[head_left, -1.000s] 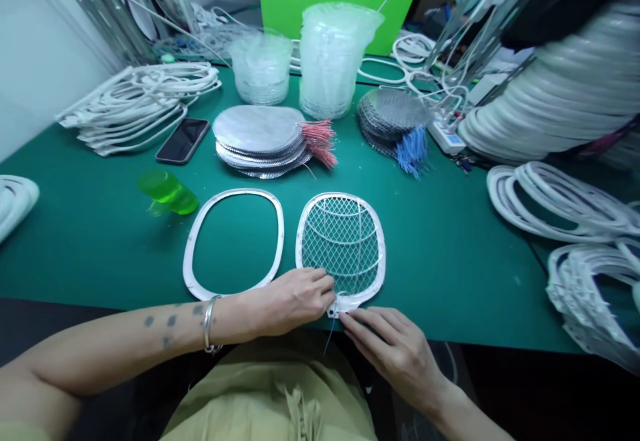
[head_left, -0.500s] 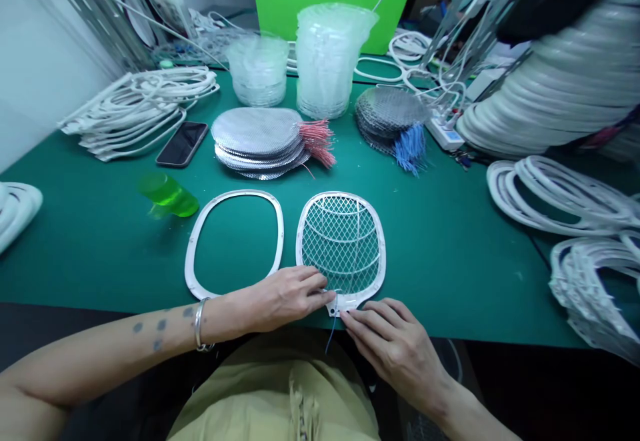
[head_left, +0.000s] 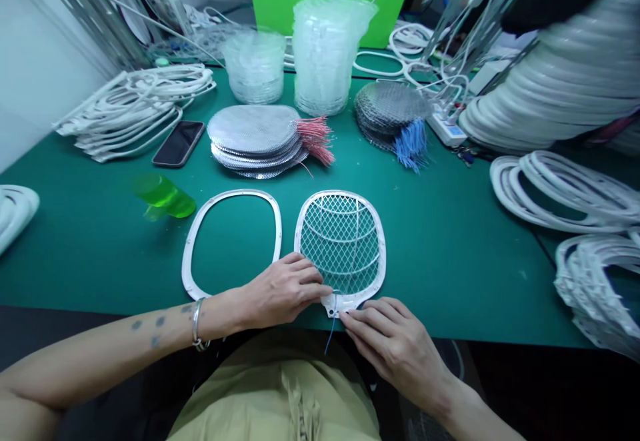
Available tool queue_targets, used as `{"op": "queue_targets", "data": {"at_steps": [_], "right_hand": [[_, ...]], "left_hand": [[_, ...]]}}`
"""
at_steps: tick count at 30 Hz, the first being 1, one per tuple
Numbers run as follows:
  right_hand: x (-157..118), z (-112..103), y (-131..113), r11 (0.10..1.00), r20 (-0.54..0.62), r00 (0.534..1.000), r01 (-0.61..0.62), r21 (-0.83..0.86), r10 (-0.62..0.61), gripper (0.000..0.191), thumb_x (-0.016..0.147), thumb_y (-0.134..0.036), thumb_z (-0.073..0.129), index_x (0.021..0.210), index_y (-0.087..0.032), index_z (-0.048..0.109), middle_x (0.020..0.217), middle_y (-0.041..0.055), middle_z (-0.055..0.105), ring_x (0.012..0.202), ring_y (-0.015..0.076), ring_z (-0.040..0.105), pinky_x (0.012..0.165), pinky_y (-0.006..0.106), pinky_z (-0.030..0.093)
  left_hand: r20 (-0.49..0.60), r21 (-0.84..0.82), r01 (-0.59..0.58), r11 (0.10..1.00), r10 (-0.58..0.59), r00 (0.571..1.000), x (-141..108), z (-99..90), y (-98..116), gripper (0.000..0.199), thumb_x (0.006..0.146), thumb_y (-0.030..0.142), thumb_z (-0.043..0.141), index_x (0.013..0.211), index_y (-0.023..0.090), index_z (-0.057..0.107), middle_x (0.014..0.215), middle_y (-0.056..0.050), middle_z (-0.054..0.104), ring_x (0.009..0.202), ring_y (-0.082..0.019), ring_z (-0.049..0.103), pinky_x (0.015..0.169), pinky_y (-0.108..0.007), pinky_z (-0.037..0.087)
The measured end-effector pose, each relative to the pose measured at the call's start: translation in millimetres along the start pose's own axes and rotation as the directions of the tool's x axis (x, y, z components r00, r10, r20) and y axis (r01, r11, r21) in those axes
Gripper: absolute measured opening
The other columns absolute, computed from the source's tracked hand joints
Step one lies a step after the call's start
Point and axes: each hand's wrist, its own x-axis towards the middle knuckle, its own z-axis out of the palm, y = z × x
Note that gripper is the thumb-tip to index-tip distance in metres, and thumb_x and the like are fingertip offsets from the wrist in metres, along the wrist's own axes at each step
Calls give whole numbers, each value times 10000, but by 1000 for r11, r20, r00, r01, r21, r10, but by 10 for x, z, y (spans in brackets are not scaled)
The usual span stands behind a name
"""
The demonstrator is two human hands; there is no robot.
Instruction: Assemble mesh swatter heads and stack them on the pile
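Note:
A white racket frame with a diamond metal mesh lies on the green table, its short neck toward me. My left hand has curled fingers closed on the lower left rim by the neck. My right hand holds the neck's right side, fingers pressed together. A thin blue wire crosses the neck between my hands and hangs over the table edge. To the left lies a second white frame without mesh, its near right part hidden behind my left hand and forearm.
Beyond the frames are mesh sheets with red wires and darker mesh with blue wires. Stacks of clear plastic stand behind. A phone and a green translucent object sit left. White frames pile up on the right.
My left hand has shifted slightly up and left, its fingers drawing back from the blue wire at the neck. My right hand stays at the neck. The view has shifted slightly.

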Motion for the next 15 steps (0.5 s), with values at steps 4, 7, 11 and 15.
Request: {"op": "queue_targets", "data": {"at_steps": [4, 7, 11, 15], "right_hand": [[-11, 1, 11, 1000, 0, 1000, 9, -12, -9, 230, 924, -169, 554, 1127, -185, 662, 909, 41, 709, 851, 157, 613, 787, 325, 447], [-3, -7, 9, 1000, -8, 1000, 9, -9, -9, 225, 931, -175, 544, 1121, -192, 665, 917, 40, 712, 850, 159, 613, 787, 326, 451], [12, -21, -2, 1000, -6, 1000, 8, 5, -8, 226, 930, -168, 547, 1125, -187, 660, 925, 33, 714, 851, 158, 615, 780, 323, 456], [19, -28, 13, 1000, -15, 1000, 5, 21, -5, 246, 924, -167, 557, 1149, -204, 650, 923, 27, 713, 852, 160, 616, 775, 323, 462]], "left_hand": [[-40, -75, -13, 997, 10, 999, -31, 90, -45, 288, 948, 79, 438, 1161, 181, 603, 986, -53, 665, 891, -173, 560, 800, -314, 414], [-37, -98, 3, 995, -7, 999, -26, 97, -42, 326, 930, 52, 430, 1164, 200, 602, 987, -54, 648, 889, -168, 553, 789, -299, 428], [19, 26, -10, 1000, 9, 1000, 16, 51, 19, 355, 891, 25, 437, 1170, 180, 593, 988, -68, 629, 882, -187, 548, 788, -318, 449], [76, 173, -89, 981, 77, 994, 60, -26, 82, 294, 934, 87, 429, 1182, 125, 582, 978, -91, 634, 890, -206, 561, 814, -355, 460]]}}
